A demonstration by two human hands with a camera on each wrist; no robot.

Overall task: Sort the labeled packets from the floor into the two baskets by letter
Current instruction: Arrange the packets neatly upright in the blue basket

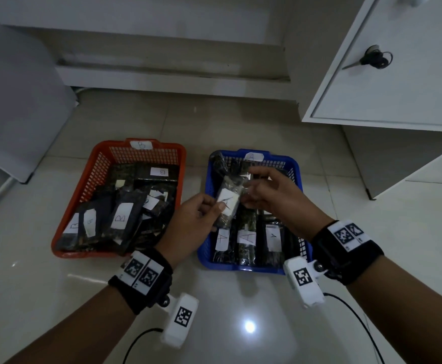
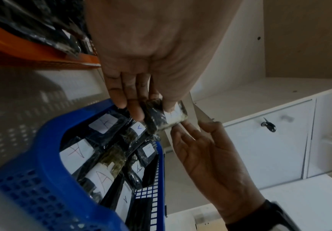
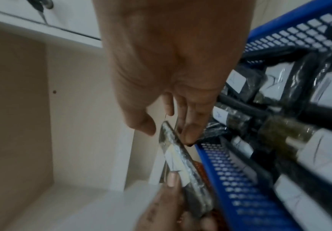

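Note:
My left hand (image 1: 199, 219) grips a dark packet (image 1: 229, 203) with a white "A" label, thumb on the label, above the left edge of the blue basket (image 1: 297, 177) tagged "A". My right hand (image 1: 264, 193) is at the packet's far end with fairly straight fingers. In the right wrist view the packet (image 3: 180, 168) stands edge-on between the right thumb and fingers (image 3: 188, 134), with a small gap at the thumb. The left wrist view shows the packet (image 2: 161, 118) over the blue basket (image 2: 42, 156), which holds several "A" packets. The orange basket (image 1: 99, 158) tagged "B" holds several "B" packets.
A white cabinet (image 1: 398, 88) with a key in its door stands at the right, its lower shelf open. A white unit (image 1: 12, 106) stands at the left and a low step (image 1: 172, 77) runs along the back. Glossy floor tiles (image 1: 241, 324) lie in front of the baskets.

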